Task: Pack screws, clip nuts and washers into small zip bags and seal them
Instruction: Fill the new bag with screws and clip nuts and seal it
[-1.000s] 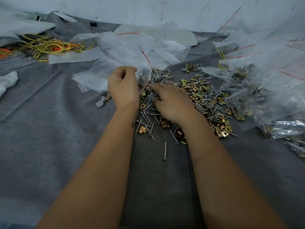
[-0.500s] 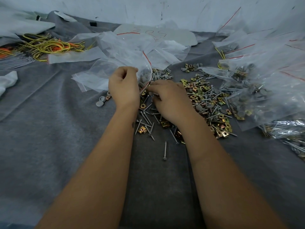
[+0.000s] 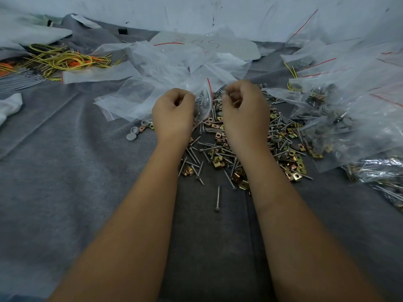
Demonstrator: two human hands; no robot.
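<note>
Behind left hand (image 3: 173, 114), zip bag (image 3: 201, 101) contents obscured

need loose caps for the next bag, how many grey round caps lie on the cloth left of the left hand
3: one cap nearest, one just behind it, one by the empty bags' edge. More may hide under the bags.

We can't see the left hand (image 3: 173, 115) fingertips, they're curled under on the zip bag (image 3: 204, 101). Right hand (image 3: 244, 112) fingers fold inward too; a held part isn't readable. Bag contents are a grey blur through the plastic. Filled bags (image 3: 349, 118) and the wire bundle (image 3: 63, 61) are cut off at the frame edges.
</note>
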